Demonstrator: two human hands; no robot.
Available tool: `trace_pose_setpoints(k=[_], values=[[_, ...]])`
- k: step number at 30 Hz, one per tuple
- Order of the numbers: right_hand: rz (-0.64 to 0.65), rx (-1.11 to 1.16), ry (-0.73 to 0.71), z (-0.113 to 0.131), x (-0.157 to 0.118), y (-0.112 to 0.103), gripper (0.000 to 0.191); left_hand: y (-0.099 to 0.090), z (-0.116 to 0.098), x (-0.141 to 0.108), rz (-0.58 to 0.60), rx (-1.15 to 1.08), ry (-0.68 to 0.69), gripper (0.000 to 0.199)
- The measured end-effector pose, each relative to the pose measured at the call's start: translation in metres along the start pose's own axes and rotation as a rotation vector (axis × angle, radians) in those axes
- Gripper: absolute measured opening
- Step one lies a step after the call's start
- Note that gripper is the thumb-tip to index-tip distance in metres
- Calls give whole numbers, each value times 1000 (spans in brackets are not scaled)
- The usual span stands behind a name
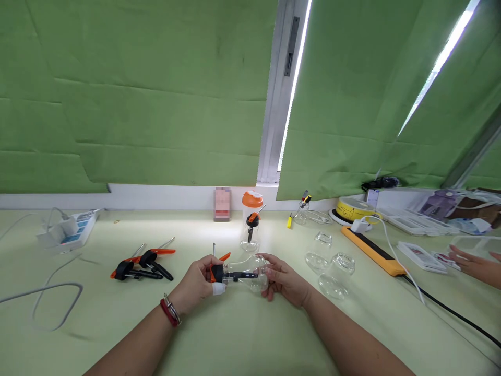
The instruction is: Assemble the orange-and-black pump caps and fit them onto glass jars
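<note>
A clear bottle (250, 262) lies on its side in front of me, with its neck to the left. My left hand (193, 282) is closed around a black-and-orange bottle top (216, 273) at that neck; white tape wraps one finger. The top's black stem reaches inside the bottle. Cupped round the wide base is my right hand (285, 280), fingers bent against the bottle. Behind my hands stands another clear bottle (250, 244) fitted with a similar top (252, 220). Two loose tops (124, 270) with orange levers and metal spouts lie at left.
Two clear bottles (337, 277) stand right of my hands. Beyond them are an orange power strip (371, 250) with a white cable and a yellow tape roll (349, 209). An orange-lidded cup (252, 198) and a phone (222, 203) stand behind. Another person's hand (475, 265) is at far right.
</note>
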State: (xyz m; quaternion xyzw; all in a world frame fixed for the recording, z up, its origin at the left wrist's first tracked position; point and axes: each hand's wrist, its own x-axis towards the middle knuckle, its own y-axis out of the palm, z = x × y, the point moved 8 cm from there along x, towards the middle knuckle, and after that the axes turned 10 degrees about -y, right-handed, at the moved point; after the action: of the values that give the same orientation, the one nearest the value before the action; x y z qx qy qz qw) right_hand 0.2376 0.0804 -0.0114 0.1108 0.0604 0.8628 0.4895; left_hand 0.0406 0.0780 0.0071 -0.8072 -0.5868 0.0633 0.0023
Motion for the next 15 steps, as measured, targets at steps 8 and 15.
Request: trace_pose_setpoints(k=[8,15], values=[[-48,-57,95,-15,2,-7,51,3,0,-2,-2,-12,-10,38],[-62,-94,11,-11,5,-9,58,1,-6,-3,-11,-22,6,37]])
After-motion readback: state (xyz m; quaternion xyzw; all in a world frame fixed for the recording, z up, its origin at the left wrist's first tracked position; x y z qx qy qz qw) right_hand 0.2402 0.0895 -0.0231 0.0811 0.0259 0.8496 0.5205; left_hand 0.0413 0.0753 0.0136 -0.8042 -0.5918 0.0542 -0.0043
